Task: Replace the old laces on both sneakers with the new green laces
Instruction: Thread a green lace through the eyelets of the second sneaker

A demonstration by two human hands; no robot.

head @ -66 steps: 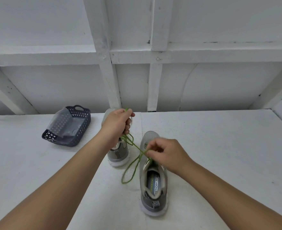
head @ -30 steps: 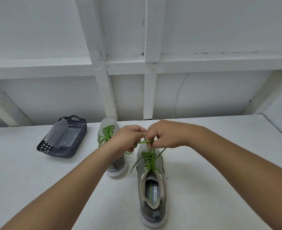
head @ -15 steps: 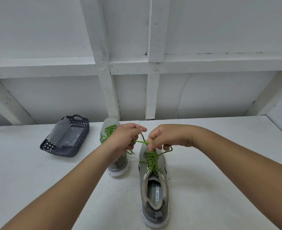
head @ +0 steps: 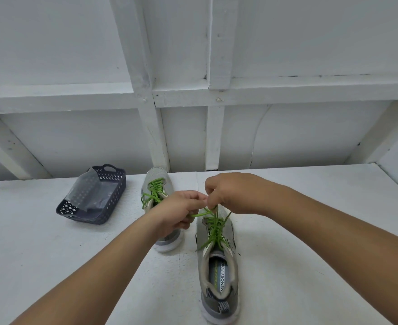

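Observation:
Two grey sneakers stand on the white table, toes pointing away. The nearer right sneaker [head: 218,275] carries a green lace [head: 214,231] threaded up its eyelets. My left hand [head: 178,213] and my right hand [head: 230,193] meet just above its toe end, each pinching a strand of that lace, fingers curled. The farther left sneaker [head: 158,184] is laced in green too, and my left hand hides its heel half.
A dark perforated basket [head: 92,197] with a clear plastic bag inside lies at the left of the table. A white panelled wall with beams [head: 146,127] rises directly behind the table edge.
About two seconds ago the lace hung loose between my hands. Since then both hands have come together over the right sneaker's front, and the lace now lies crossed through its eyelets.

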